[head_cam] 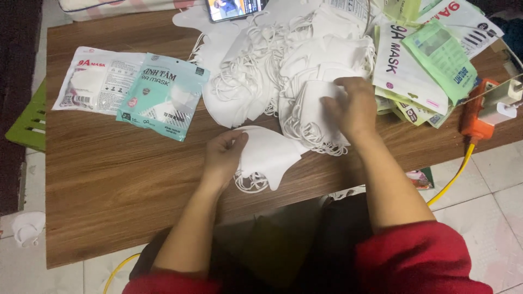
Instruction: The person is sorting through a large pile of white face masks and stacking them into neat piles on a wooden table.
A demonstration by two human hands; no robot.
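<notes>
Head view: sealed packets (163, 95) hold masks (white), pile (283, 65) loose.

Two sealed mask packets (133, 92) at ten o'clock, one big heap of loose white masks (283, 71) at twelve, too many to count, one small stack of masks (267, 158) at centre, one pile of empty wrappers (425, 65) at two o'clock, one phone (234, 8), one orange power strip (479, 114), two hands.
</notes>
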